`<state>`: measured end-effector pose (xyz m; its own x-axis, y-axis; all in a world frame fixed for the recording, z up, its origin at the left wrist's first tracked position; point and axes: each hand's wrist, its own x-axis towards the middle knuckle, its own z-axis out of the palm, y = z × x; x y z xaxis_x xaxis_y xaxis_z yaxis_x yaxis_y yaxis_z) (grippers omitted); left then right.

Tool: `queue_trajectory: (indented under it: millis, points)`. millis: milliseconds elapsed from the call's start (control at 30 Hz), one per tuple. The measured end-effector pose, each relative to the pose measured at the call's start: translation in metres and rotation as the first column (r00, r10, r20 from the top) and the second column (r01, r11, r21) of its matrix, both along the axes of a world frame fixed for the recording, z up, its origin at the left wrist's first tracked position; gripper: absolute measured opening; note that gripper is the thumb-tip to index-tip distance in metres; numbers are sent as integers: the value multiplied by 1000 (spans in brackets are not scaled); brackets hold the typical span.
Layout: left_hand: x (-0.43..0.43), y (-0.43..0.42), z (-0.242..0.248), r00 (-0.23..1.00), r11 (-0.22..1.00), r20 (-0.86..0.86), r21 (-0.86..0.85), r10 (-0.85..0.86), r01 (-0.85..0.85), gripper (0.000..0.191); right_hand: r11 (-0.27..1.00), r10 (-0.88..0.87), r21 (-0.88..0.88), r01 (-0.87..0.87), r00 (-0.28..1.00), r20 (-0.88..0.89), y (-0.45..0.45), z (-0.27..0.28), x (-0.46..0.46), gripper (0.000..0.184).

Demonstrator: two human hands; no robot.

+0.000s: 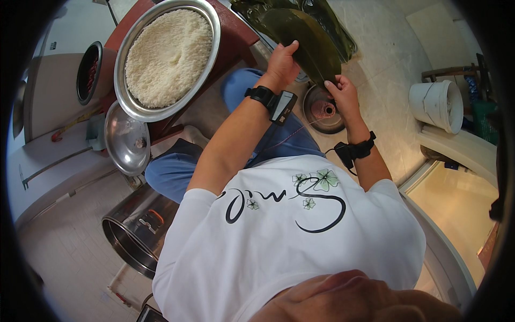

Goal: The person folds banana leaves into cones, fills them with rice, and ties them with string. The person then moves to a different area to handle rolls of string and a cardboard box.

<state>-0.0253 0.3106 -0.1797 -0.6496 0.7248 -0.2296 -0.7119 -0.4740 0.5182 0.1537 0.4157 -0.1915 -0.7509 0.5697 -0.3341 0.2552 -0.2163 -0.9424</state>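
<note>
A broad dark green leaf point(305, 40), likely bamboo, is stretched between my two hands. My left hand point(283, 62) pinches its left edge, thumb on top. At the leaf's lower tip, my right hand point(345, 96) grips it between thumb and fingers. Whether several leaves overlap there, I cannot tell. Beyond the hands lies a tray with a pile of more wet leaves point(338, 34), partly hidden by the held one. Below my right hand, a spool of pink string point(323, 109) sits in a round dark pan point(312, 98). Its string point(291, 133) runs across toward my lap.
A metal basin point(215, 44) of white rice point(169, 58) rests on a red table point(237, 32) at left. Near it are a pot point(105, 66) with dark red contents and a metal lid point(126, 139). A large steel pot point(136, 225) stands lower left, a white bucket point(430, 104) at right.
</note>
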Motion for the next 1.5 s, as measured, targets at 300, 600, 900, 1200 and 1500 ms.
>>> queue_trajectory:
  millis: [300, 600, 900, 1200, 1500]
  points:
    - [-4, -7, 15, 999, 999, -20, 20, 42, -42, 27, 929, -53, 371, 2, 990, 128, 8, 26, 14, 40]
    - [-7, -57, 132, 870, 995, -493, 80, -18, 66, 32, 991, 128, 79, -107, 924, -359, -14, 81, -37, 42]
    - [-40, -185, 221, 482, 890, -869, -302, -111, -341, 30, 823, 394, 502, -266, 904, -168, -76, 143, -93, 40]
    - [-11, -284, 245, -39, 284, -537, -381, -842, -880, 30, 61, 867, 932, 356, 444, -227, -172, 259, -149, 62]
    - [15, -321, 197, 40, 98, -641, -178, -766, -979, 29, -256, 761, 962, -100, 592, 264, -235, 208, -200, 17]
